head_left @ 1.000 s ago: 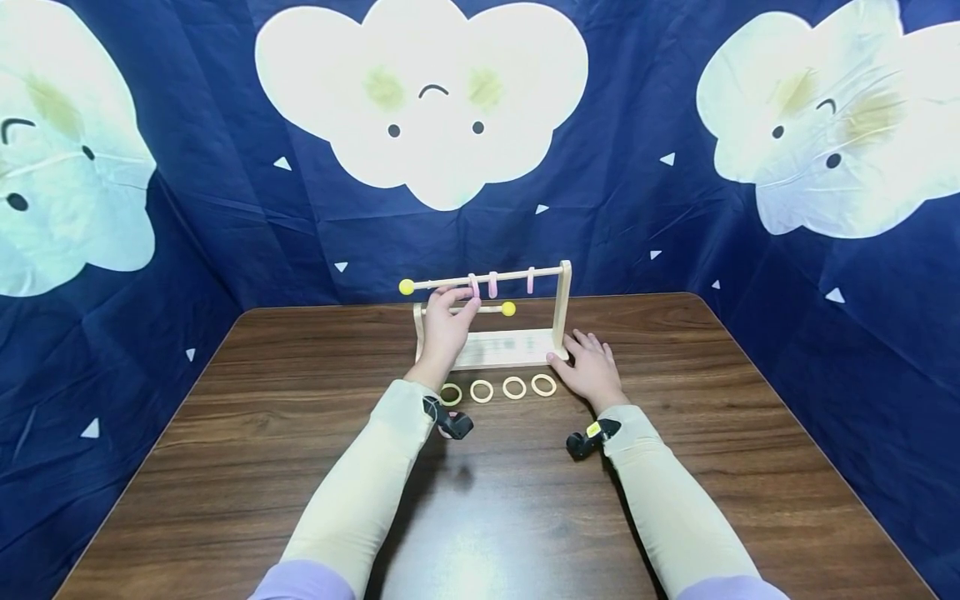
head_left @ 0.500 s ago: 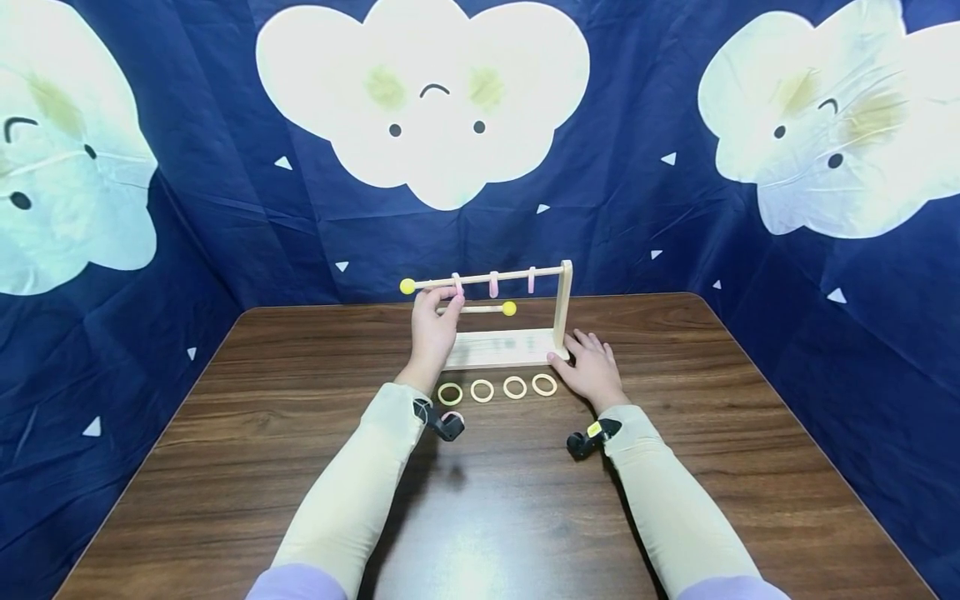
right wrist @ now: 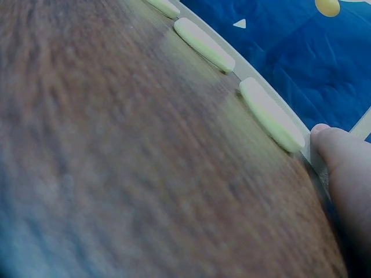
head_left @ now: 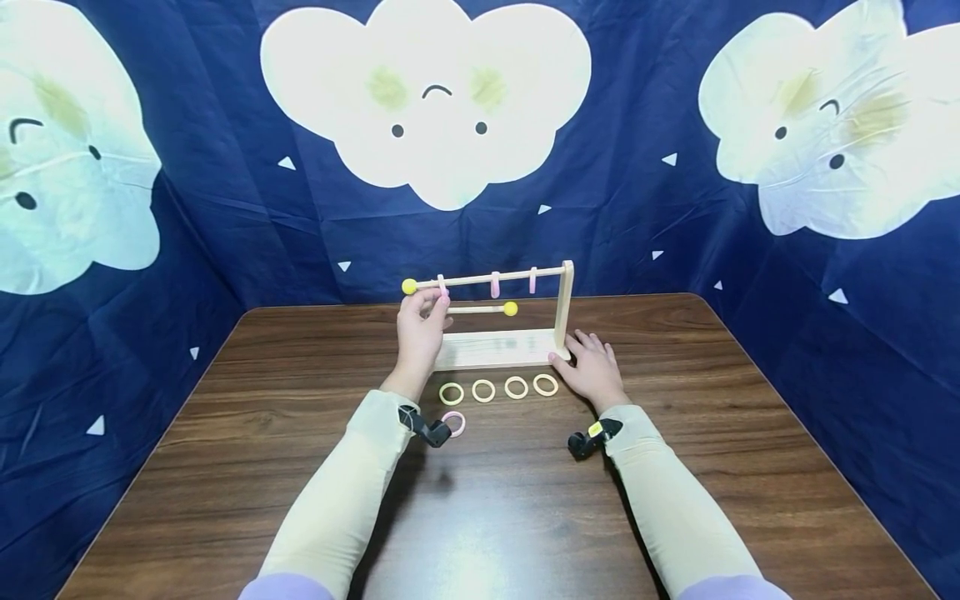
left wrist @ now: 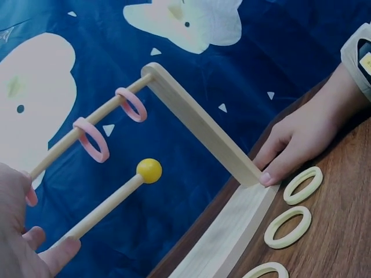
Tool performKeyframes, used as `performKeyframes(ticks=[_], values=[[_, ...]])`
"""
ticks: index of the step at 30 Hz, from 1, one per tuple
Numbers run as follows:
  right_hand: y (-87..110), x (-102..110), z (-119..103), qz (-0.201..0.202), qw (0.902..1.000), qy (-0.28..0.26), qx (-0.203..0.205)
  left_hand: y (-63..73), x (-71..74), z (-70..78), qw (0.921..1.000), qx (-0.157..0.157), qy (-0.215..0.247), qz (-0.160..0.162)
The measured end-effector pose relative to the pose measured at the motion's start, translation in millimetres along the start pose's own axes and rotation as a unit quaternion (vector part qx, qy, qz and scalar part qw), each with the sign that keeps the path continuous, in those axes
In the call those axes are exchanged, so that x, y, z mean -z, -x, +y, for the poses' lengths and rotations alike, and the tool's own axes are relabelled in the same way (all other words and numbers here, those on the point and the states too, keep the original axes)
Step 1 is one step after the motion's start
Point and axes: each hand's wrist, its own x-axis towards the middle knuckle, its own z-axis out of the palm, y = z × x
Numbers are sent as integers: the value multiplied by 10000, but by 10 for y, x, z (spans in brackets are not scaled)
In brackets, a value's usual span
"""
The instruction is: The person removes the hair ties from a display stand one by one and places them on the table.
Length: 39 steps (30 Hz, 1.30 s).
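A wooden ring stand (head_left: 495, 350) has a long upper rod (left wrist: 58, 152) and a shorter lower rod (left wrist: 104, 209), each with a yellow ball at its tip. My left hand (head_left: 420, 333) pinches a pink ring (head_left: 442, 285) on the upper rod, close to that rod's yellow ball (head_left: 408, 287). Two more pink rings hang farther right, one mid-rod (left wrist: 91, 140) and another nearer the upright (left wrist: 132, 105). At the base's right end, my right hand (head_left: 592, 371) holds the corner between thumb and forefinger; its other fingers lie beside the stand.
In front of the base, several pale yellow rings lie in a row, the rightmost one (head_left: 545, 385) near my right hand. A loose pink ring (head_left: 453, 424) lies nearer me, by the left wrist camera. The wooden table (head_left: 225, 467) meets a blue cloth backdrop (head_left: 637, 250).
My left hand has moved left, sliding the pink ring along the upper rod toward its yellow ball. The loose pink ring on the table has come into fuller view. My right hand stays put.
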Motion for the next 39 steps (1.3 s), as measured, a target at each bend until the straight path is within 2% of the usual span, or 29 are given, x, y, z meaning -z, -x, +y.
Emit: performKeyframes(ticks=[4,9,16,27,34,39], values=[[4,3,-4,15,10000,-38,12,-5,50,24,9996,167,213,68],[7,3,-4,28,10000,-53,27,-26,120,20,9989,177,410,129],[8,5,4,-20,10000,-17,5,-45,208,25,9992,86,226,305],[5,-8,7,13,10000,29,13,-81,338,-11,9981,118,427,429],[26,37,-32,7,10000,-11,8,-114,400,-46,9979,148,169,614],[27,34,-43,-10,10000,5,-6,-122,432,-51,9973,143,152,705]])
